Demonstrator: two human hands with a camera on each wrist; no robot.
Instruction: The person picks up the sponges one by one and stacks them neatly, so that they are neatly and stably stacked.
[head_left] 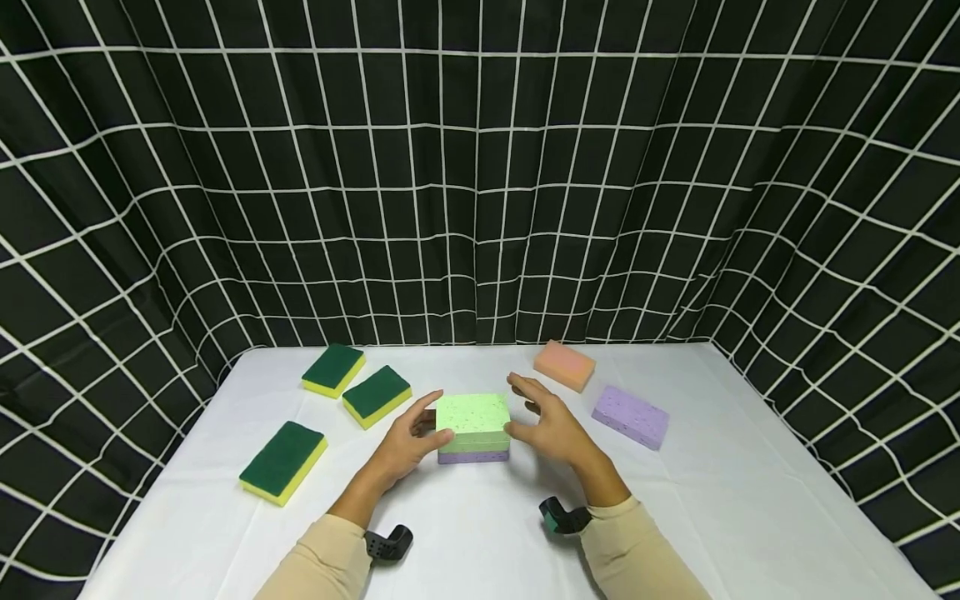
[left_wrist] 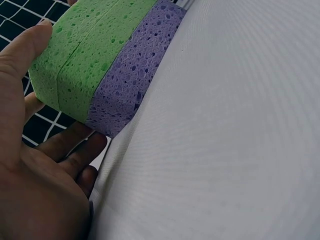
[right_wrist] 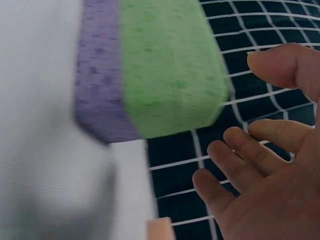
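Observation:
In the head view, a stack of sponges stands mid-table: a purple sponge (head_left: 472, 457) underneath, a green sponge (head_left: 486, 445) over it and another green sponge (head_left: 472, 411) on top. My left hand (head_left: 405, 446) is at the stack's left end. Its thumb lies on the front corner of the top green sponge and a finger passes behind; the lower fingers extend beside the purple sponge (left_wrist: 132, 75). At the right end, my right hand (head_left: 551, 427) has its fingers spread. The right wrist view shows a gap between the right fingertips (right_wrist: 217, 150) and the stack.
Several green-and-yellow scouring sponges (head_left: 282, 461) lie on the left of the white table (head_left: 465, 542). Toward the right lie an orange sponge (head_left: 565, 365) and a single purple sponge (head_left: 630, 416). A black grid-patterned curtain (head_left: 457, 208) surrounds the table's back and sides.

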